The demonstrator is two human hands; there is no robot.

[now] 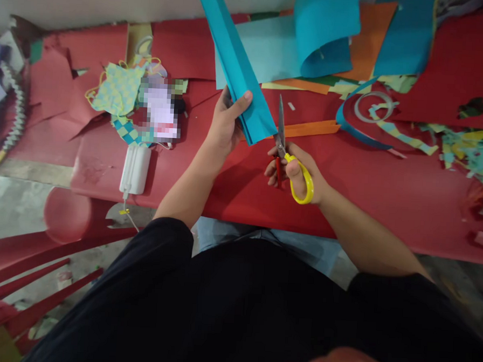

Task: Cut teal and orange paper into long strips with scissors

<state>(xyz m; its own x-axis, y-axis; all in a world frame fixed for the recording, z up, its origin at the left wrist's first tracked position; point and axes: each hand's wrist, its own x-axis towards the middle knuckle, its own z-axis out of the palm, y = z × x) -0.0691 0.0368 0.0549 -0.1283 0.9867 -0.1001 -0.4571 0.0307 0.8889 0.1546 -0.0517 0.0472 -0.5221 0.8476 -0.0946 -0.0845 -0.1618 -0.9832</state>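
My left hand [227, 121] is closed on a long folded strip of blue paper [241, 67], thumb on top and fingers underneath. The strip slants from the upper left down toward my right hand. In my right hand [302, 170] is a pair of scissors [304, 181] with yellow and red handles, my thumb through the yellow loop. Their blades point away from me, right beside the strip's near end; whether they touch it I cannot tell. An orange paper strip [311, 129] lies on the red table [240, 197] just behind the scissors.
Curled blue paper [328, 34] and red sheets [453, 68] lie along the back. A tape roll [375, 107] and paper scraps [473, 155] sit to the right. On the left are a phone [162, 109], woven paper [120, 91] and a white power bank [135, 169] with a cable.
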